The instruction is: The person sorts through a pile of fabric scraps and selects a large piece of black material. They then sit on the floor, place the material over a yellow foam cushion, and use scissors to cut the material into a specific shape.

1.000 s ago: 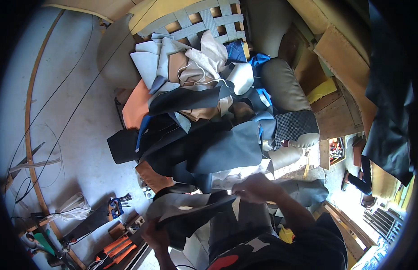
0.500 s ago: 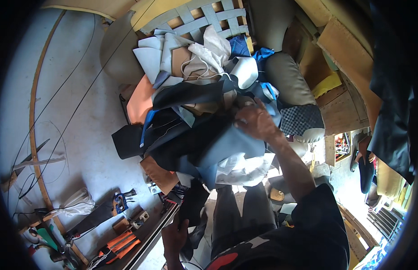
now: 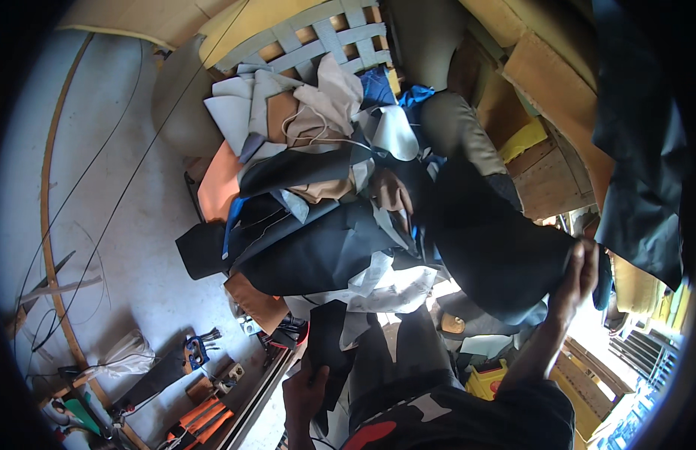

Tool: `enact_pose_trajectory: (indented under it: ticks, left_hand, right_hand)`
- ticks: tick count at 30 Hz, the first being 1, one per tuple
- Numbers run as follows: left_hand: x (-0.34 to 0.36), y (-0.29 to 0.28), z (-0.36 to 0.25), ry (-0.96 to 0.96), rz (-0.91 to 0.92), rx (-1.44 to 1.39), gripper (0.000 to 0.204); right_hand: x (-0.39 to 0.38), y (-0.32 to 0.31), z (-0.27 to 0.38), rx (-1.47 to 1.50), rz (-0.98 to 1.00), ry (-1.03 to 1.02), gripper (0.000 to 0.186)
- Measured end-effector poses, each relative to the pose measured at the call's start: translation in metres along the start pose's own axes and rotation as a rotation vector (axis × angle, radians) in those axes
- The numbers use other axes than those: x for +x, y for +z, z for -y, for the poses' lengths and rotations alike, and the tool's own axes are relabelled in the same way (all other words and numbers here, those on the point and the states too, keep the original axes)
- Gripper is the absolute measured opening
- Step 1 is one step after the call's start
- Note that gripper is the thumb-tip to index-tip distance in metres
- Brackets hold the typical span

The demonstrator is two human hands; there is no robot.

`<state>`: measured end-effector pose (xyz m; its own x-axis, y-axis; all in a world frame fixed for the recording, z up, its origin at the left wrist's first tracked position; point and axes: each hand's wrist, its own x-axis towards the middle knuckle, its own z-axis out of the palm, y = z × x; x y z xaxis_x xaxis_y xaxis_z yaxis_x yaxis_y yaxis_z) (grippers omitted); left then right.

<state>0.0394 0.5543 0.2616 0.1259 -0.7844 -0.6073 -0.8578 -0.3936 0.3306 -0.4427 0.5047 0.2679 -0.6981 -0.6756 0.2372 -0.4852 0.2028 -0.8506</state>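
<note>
My right hand (image 3: 576,279) grips the edge of a large black sheet of upholstery material (image 3: 492,236), stretched out over the right side of a scrap pile. Down by my legs, my left hand (image 3: 306,390) is closed on a smaller black piece of material (image 3: 327,334). In the pile lie another broad black sheet (image 3: 318,259), a rolled black piece (image 3: 295,171), an orange piece (image 3: 219,184), beige cloth (image 3: 325,101) and a curled white piece (image 3: 394,133). Crumpled whitish material (image 3: 396,289) sits at the near edge.
Woven grey webbing on a frame (image 3: 310,37) stands behind the pile. A grey cushion (image 3: 460,124) is at its right, and black material (image 3: 639,165) hangs at the far right. Tools, including an orange pouch (image 3: 202,420), lie lower left. A yellow box (image 3: 486,381) is beside my legs.
My right hand has moved from the pile out to the right and toward me, pulling the large black sheet along. My left hand still holds its smaller black piece.
</note>
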Motion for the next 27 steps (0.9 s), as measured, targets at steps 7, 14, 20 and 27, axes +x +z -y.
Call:
enact_pose_trajectory:
  ticks: [7, 14, 20, 27]
  left_hand:
    - [0.014, -0.003, -0.014, 0.08, -0.047, 0.106, 0.04]
    - [0.023, -0.009, -0.053, 0.309, -0.106, 0.01, 0.045]
    - [0.032, -0.022, -0.101, 0.61, -0.2, -0.067, 0.045]
    - [0.022, -0.041, -0.149, 0.91, -0.099, -0.062, 0.037]
  right_hand:
    - [-0.027, -0.088, 0.032, -0.093, -0.335, -0.122, 0.027]
    - [-0.035, -0.19, 0.08, -0.675, -0.695, -0.296, 0.033]
    - [-0.046, -0.292, 0.135, -1.277, -1.022, -0.188, 0.041]
    - [-0.211, -0.442, 0.137, -1.936, -1.222, 0.028, 0.042]
